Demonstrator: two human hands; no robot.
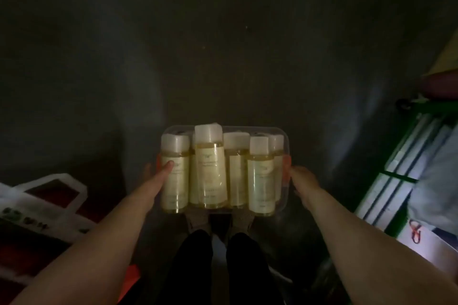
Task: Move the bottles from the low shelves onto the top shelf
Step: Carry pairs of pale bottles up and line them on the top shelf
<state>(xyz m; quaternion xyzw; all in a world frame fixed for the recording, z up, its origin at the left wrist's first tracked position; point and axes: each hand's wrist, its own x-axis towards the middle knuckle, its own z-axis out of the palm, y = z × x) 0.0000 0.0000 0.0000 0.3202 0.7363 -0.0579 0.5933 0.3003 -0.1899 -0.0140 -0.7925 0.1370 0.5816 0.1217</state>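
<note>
Several pale yellow bottles (209, 171) with white caps stand together in a clear plastic tray (285, 142). I hold the tray in the air above the dark floor, over my feet. My left hand (162, 173) grips its left side, thumb lying against the leftmost bottle. My right hand (301, 181) grips its right side, fingers hidden under the tray. No shelf shows in this dim view.
A white and red bag (47, 203) lies on the floor at the left. Green-framed racks or crates (406, 156) with pale boxes stand at the right. The dark floor (223, 57) stretches ahead. My shoes (198, 220) show below the tray.
</note>
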